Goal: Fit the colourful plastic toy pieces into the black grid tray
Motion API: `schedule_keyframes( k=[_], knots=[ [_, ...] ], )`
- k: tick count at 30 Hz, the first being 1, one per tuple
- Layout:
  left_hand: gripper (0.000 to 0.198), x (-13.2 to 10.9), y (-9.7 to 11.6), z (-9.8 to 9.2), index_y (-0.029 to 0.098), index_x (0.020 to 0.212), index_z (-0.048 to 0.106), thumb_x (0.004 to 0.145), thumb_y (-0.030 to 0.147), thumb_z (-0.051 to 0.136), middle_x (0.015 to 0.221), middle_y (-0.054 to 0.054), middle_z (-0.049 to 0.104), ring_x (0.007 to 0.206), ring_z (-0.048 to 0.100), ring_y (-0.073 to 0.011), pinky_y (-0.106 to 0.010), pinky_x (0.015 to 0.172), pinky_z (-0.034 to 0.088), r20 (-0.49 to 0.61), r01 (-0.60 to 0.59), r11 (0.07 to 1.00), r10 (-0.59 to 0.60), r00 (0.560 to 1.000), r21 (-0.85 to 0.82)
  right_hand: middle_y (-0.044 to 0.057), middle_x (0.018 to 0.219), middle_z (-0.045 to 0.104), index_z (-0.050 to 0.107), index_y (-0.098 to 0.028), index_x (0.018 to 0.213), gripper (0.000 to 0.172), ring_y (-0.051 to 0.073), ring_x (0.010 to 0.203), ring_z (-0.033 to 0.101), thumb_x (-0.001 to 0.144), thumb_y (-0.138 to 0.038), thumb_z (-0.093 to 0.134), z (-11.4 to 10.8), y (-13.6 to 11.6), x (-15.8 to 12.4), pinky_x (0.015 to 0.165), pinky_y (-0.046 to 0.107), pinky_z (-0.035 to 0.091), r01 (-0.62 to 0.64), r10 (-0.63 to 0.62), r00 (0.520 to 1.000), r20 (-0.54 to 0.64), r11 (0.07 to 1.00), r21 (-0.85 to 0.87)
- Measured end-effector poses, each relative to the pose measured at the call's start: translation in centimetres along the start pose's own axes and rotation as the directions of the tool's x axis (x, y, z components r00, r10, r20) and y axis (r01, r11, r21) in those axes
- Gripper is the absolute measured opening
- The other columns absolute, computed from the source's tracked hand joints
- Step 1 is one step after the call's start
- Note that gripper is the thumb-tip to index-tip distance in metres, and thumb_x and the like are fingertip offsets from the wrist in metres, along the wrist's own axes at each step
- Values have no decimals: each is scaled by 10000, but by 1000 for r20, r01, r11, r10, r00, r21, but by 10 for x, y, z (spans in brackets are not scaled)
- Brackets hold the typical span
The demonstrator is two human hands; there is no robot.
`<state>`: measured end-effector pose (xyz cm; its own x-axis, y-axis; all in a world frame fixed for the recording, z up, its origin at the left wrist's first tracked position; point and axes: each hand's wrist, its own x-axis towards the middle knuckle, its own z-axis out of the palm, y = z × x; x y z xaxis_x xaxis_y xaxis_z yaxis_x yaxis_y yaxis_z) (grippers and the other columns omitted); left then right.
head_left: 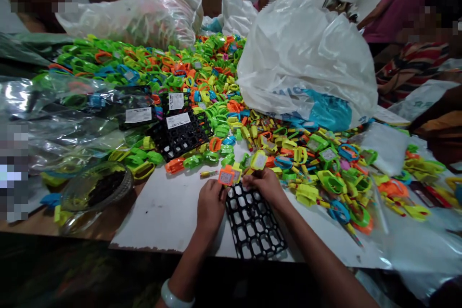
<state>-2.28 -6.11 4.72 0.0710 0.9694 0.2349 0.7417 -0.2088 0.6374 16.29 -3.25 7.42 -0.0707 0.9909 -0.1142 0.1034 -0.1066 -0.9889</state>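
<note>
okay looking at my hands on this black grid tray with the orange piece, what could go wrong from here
1. The orange piece sits at the far edge of the black grid tray, pinched between the left hand and right hand; it might slip off into the loose pile of coloured pieces.
2. The tray's near end lies close to the table edge, so a push could tip it off.

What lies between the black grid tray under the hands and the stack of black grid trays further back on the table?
In the head view, bare white tabletop, then a band of loose plastic pieces, green and orange, lies between the black grid tray and the stack.
</note>
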Motion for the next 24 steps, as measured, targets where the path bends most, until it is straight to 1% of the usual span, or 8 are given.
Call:
schedule_keyframes(
  k=[3, 6, 11, 14, 17, 19, 21, 24],
  knots=[
    [151, 0, 1, 0, 202, 937, 623, 881, 271, 502, 936, -63, 600, 895, 561, -221, -348, 782, 462, 2, -7, 1000, 7, 1000, 6, 4, 626, 656, 622, -178, 792, 245, 168, 526, 580, 683, -391, 676, 14, 17, 1, 509, 282, 498, 2, -1, 1000, -29, 999, 38],
    [170, 0, 0, 2, 201, 944, 633, 886, 281, 495, 932, -64, 601, 896, 564, -219, -345, 788, 463, 1, -5, 1000, 5, 1000, 11, 24, 797, 711, 648, -183, 902, 224, 201, 725, 650, 715, -305, 668, 12, 23, -1, 668, 311, 535, 70, -73, 996, -54, 995, -68],
    [193, 0, -4, 5, 197, 969, 638, 891, 287, 485, 957, -66, 604, 904, 569, -219, -345, 799, 466, 1, 0, 1000, 0, 1000, 2, 27, 1040, 703, 649, -217, 1032, 231, 208, 967, 637, 824, -180, 556, 17, 16, -8, 849, 313, 491, 233, -271, 962, -33, 877, -420],
    [214, 3, -4, 4, 193, 1015, 626, 889, 287, 481, 1005, -75, 608, 926, 578, -228, -354, 798, 473, -8, 1, 1000, -1, 1000, -6, 25, 1068, 688, 634, -223, 1061, 261, 198, 983, 622, 831, -138, 547, 24, 8, -6, 859, 286, 475, 254, -287, 958, 11, 829, -498],
    [224, 4, -3, 2, 186, 1008, 626, 888, 297, 472, 1010, -88, 610, 932, 581, -248, -381, 799, 476, -16, 5, 1000, -5, 1000, -3, 21, 1076, 669, 620, -223, 1077, 259, 182, 983, 607, 848, -134, 536, 10, 0, -10, 864, 269, 467, 308, -302, 948, 98, 798, -518],
    [219, 4, -3, 2, 187, 985, 628, 887, 304, 471, 1003, -88, 610, 925, 580, -253, -386, 794, 477, -17, 10, 1000, -10, 1000, 0, 35, 1044, 656, 616, -204, 1059, 215, 180, 961, 597, 876, -155, 514, -15, -6, -19, 854, 267, 462, 246, -318, 948, -12, 759, -603],
    [207, 3, -2, 2, 195, 973, 629, 883, 301, 475, 1005, -82, 610, 925, 581, -247, -380, 798, 478, -14, 14, 1000, -14, 1000, 2, 67, 1020, 633, 624, -181, 1032, 189, 196, 937, 582, 902, -179, 486, -48, -12, -30, 835, 281, 451, 49, -340, 911, -236, 655, -754],
    [199, 3, -3, 3, 203, 972, 628, 880, 296, 478, 1012, -77, 612, 936, 581, -245, -377, 807, 480, -15, 22, 1000, -22, 1000, 5, 114, 982, 597, 667, -164, 986, 196, 247, 930, 556, 894, -182, 495, -94, -21, -39, 796, 322, 424, -243, -313, 888, -337, 303, -921]
  ],
)
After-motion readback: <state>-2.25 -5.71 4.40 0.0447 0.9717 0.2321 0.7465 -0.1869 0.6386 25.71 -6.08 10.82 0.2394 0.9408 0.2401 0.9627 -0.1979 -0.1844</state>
